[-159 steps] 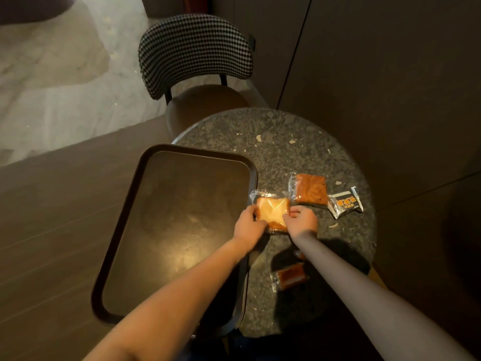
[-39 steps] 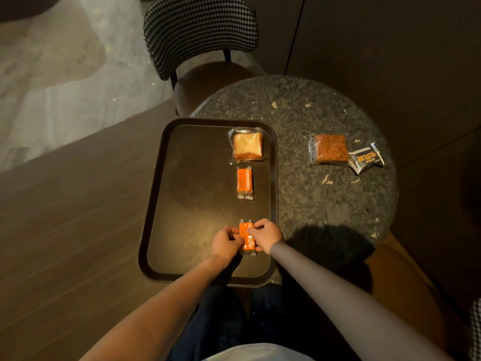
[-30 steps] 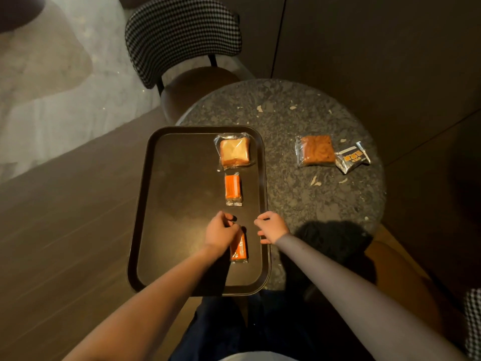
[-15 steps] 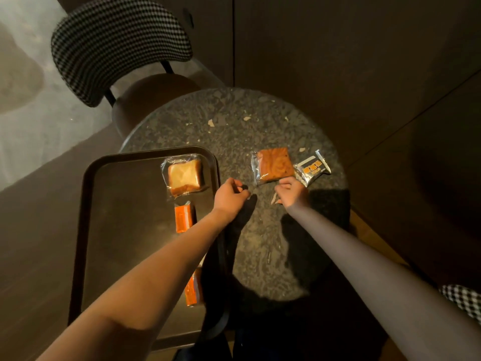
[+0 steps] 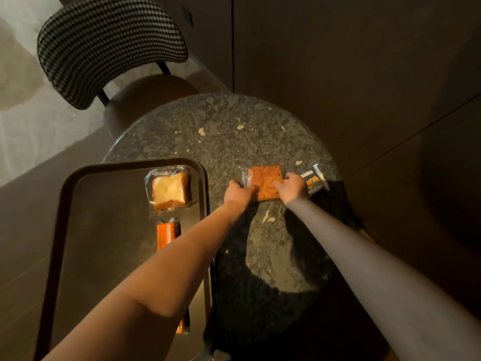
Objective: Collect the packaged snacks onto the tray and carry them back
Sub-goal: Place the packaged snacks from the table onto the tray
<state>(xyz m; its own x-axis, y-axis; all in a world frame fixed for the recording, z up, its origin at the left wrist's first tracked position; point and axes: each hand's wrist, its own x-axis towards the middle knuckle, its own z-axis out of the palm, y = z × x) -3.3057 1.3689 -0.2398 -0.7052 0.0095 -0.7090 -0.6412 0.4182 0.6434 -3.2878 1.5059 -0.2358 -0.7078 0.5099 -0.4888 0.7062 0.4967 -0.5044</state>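
A dark tray (image 5: 78, 217) lies on the left part of a round speckled table (image 5: 234, 131). On the tray are a wrapped slice of pale bread (image 5: 170, 191), an orange bar packet (image 5: 166, 234) below it, and a second orange packet (image 5: 182, 328) mostly hidden by my left forearm. On the table a wrapped brown cake square (image 5: 266, 182) is gripped at its left edge by my left hand (image 5: 239, 192) and at its right edge by my right hand (image 5: 292, 188). A small silver packet with orange print (image 5: 315, 179) lies just right of my right hand.
A chair with a houndstooth back (image 5: 109, 45) and brown seat stands behind the table on the left. Dark wall panels rise behind and to the right. The tray's left part overhangs the table above the floor. Small pale flecks mark the tabletop.
Both hands left the orange packet on the tray, reached right across the table and closed on the two edges of the brown cake square. The view swung right with them.
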